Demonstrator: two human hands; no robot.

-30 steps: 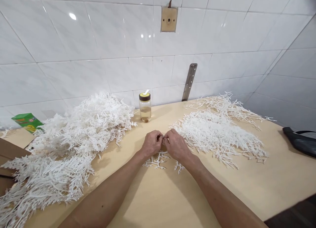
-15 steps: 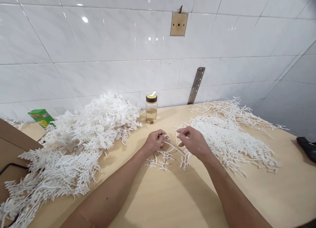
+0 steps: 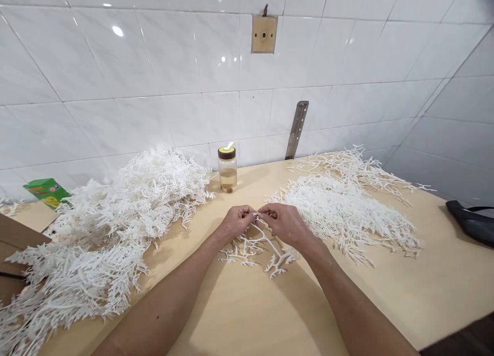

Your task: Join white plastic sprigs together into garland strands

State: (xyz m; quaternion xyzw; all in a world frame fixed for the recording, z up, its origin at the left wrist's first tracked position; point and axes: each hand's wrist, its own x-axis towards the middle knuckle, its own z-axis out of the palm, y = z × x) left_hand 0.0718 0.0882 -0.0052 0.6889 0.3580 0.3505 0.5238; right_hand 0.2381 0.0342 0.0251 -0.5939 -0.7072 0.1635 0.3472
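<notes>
My left hand (image 3: 236, 222) pinches the upper end of a white branching plastic sprig (image 3: 266, 237). Fingertips of my right hand (image 3: 283, 223) are closed on the same end, right beside the left fingertips. From there the thin forked stems hang down towards me, over the light wooden table (image 3: 239, 315). Part of the sprig lies behind my left fingers, so the exact grip point is hidden. Close by on the right spreads a flattened pile of similar white sprigs (image 3: 347, 212).
A tall heap of white sprigs (image 3: 127, 212) fills the left side. Behind my hands stands a lidded jar (image 3: 227, 173) with amber liquid. A green box (image 3: 47, 192), a brown carton (image 3: 23, 237), a metal strip (image 3: 297, 129) and a black object (image 3: 469, 219) sit around the edges.
My right hand has moved left to meet my left hand and now pinches the sprig's end. The sprig's lower fork has shifted down slightly. The whole view has turned a little to the right.
</notes>
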